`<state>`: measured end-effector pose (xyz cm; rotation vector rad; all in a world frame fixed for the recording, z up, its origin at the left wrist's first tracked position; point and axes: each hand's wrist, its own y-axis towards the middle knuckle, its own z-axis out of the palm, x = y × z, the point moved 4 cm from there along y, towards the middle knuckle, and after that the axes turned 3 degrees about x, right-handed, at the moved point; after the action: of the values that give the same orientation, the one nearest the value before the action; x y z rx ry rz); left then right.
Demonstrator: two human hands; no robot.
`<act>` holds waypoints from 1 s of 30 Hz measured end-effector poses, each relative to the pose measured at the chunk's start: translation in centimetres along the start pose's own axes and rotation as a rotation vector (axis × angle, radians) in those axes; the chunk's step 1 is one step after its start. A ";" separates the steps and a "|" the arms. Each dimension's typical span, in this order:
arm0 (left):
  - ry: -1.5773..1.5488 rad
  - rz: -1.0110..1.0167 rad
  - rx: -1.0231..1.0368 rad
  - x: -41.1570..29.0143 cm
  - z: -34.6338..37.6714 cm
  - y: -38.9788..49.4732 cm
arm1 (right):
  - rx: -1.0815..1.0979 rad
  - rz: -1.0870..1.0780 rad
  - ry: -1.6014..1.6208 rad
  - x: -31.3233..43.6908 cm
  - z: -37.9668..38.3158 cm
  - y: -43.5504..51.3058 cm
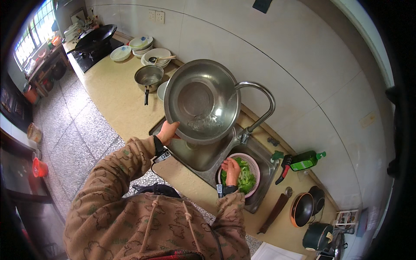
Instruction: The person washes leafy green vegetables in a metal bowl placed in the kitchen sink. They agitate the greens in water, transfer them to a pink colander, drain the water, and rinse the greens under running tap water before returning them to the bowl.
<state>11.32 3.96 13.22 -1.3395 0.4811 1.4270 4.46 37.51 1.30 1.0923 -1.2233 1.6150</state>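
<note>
My left hand (168,132) grips the rim of a large stainless steel basin (198,78), which is tilted over the left bowl of a double sink (204,162). Water runs from the curved faucet (271,100) into the basin and pools at its lower side. My right hand (231,169) hovers above green leafy vegetables (247,180), its fingers slightly curled and holding nothing. Those leaves lie in a pink plastic colander (255,161) in the right sink bowl.
Left of the basin, a saucepan (149,76), stacked plates (141,42) and bowls (157,55) stand on the counter. A wok (97,37) sits farther back. On the right are a green detergent bottle (304,161), a cleaver-like brown tool (276,211) and a frying pan (303,209).
</note>
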 end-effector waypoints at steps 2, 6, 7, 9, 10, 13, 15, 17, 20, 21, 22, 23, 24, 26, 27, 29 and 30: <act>0.085 -0.040 0.006 -0.2 0.0 -0.8 | 0.100 -0.100 -0.061 2.0 2.1 0.7; 0.238 -0.017 -0.027 0.4 -0.6 -1.8 | 0.307 -0.126 -0.215 4.4 7.6 3.8; 0.287 -0.045 -0.052 0.7 -0.9 -2.0 | 0.397 -0.122 -0.279 4.6 8.9 4.8; 0.390 0.008 -0.064 0.9 -1.2 -2.3 | 0.476 -0.036 -0.462 3.8 10.9 7.0; 0.398 0.013 -0.064 1.1 -1.4 -2.5 | 0.437 -0.182 -0.718 3.8 11.4 8.1; 0.459 0.090 -0.088 1.4 -1.5 -2.5 | 0.312 -0.496 -1.288 2.6 12.7 11.2; 0.490 0.090 -0.098 2.0 -1.9 -2.4 | 0.243 -0.464 -1.486 0.6 13.7 12.4; 0.538 0.209 -0.140 2.1 -1.8 -1.8 | 0.535 -0.144 -1.442 -2.6 16.7 12.5; 0.597 0.190 -0.167 2.3 -2.0 -1.0 | 0.627 -0.424 -1.164 -3.8 21.8 6.6; 0.616 0.162 -0.167 2.1 -2.2 -0.8 | 0.667 -0.542 -1.002 -2.9 22.7 4.5; 0.637 0.107 -0.166 1.8 -2.5 -0.8 | 0.799 -0.396 -0.933 -2.3 22.8 3.4; 0.665 0.076 -0.168 1.2 -2.6 -0.7 | 0.947 -0.329 -0.810 -1.4 23.1 2.3; 0.465 -0.031 -0.102 0.7 -2.9 -0.6 | 0.850 -0.363 -0.879 -0.5 22.6 0.7; 0.221 -0.136 -0.079 -0.9 -3.6 -1.1 | 0.796 -0.445 -0.802 1.7 19.4 -2.4; 0.233 -0.147 -0.050 -2.2 -4.1 -1.0 | 0.806 -0.583 -0.880 3.1 17.8 -2.9; 0.309 -0.185 -0.002 -4.4 -5.2 -0.7 | 0.893 -0.674 -1.615 4.4 14.2 -1.0; 0.399 -0.290 0.061 -5.5 -5.7 -0.3 | 0.712 -0.664 -1.630 5.7 12.2 0.5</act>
<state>13.07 -3.01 16.56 -1.5794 0.5572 0.9032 4.31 26.06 8.48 3.1246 -0.8072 0.3336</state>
